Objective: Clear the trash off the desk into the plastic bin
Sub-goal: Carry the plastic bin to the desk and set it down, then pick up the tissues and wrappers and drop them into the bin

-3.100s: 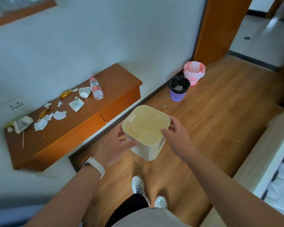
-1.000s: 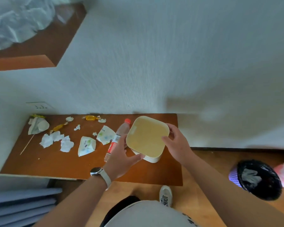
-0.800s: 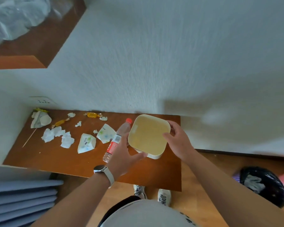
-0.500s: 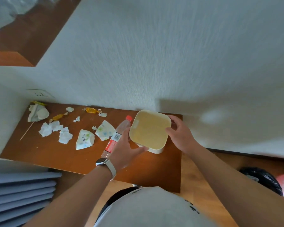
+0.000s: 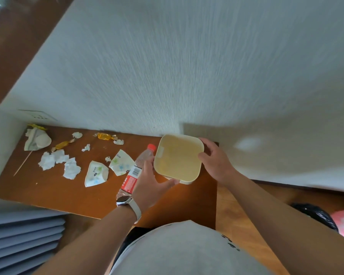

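the plastic bin point(image 5: 178, 157) sits at the right end of the wooden surface point(image 5: 68, 193), against the wall, its mouth up and nothing inside it. the left hand point(image 5: 149, 180) has its grip closed on the bin's near-left wall, thumb along the lower rim, and the right hand point(image 5: 214, 161) clamps the right wall with fingers over the rim. it looks like thin, stiff plastic, light enough to slide or tip if bumped, so it is best held by two opposite walls just under the rim, as now.

the trash lies to the left of the bin, none of it in yet. counted: one clear water bottle point(image 5: 136, 169) with a red cap, lying on its side just beside the bin and partly under the left wrist; it seems nearly empty, light and smooth, likely to roll, best taken around the middle. two torn paper cup pieces point(image 5: 95, 173), soft and flat, need pinching at an edge. three larger crumpled tissues point(image 5: 48, 160), weightless and squashy. two wrapped amber candies point(image 5: 104, 136), small and slick. one crumpled wrapper or cup point(image 5: 36, 139) in the far left corner, and one thin wooden stick point(image 5: 22, 163) beside it. about five tiny paper scraps; the exact number is hard to tell.
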### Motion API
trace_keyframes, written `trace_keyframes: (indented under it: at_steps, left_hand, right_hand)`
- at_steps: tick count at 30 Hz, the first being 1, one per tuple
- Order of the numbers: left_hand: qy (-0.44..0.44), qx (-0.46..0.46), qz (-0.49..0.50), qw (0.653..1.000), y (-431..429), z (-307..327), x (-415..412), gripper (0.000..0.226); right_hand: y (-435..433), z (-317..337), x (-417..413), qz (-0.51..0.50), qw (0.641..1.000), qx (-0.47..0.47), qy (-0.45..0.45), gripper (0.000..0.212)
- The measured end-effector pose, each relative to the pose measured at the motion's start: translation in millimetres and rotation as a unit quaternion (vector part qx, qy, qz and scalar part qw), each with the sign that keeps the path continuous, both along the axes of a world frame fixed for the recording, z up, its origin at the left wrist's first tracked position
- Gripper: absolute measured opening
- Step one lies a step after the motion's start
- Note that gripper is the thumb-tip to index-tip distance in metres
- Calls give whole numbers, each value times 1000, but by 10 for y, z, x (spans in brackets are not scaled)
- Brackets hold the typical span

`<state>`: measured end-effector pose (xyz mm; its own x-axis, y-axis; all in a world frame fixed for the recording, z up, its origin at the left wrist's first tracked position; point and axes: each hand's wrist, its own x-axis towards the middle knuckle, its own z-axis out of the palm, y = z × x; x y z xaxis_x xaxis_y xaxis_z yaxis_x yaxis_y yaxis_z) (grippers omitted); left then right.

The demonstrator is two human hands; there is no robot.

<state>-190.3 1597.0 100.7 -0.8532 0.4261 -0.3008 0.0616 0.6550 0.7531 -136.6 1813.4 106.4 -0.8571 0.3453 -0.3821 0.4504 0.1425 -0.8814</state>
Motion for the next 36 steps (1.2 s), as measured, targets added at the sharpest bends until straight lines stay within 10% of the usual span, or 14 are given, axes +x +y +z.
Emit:
trace_keyframes:
  at_steps: [14, 26, 36]
  left_hand:
    - [6, 11, 6, 1000, -178, 118, 115, 88]
    - [161, -216, -5, 963, -990, 319, 30, 52]
    - [190, -297, -22, 935, -1534, 355, -100, 57]
  right_hand:
    - [-14, 90, 155, 3, 999, 48, 1, 44]
    - [-242, 332, 176, 57, 966, 244, 65, 46]
    - [-899, 502, -136, 224, 861, 426, 163, 41]
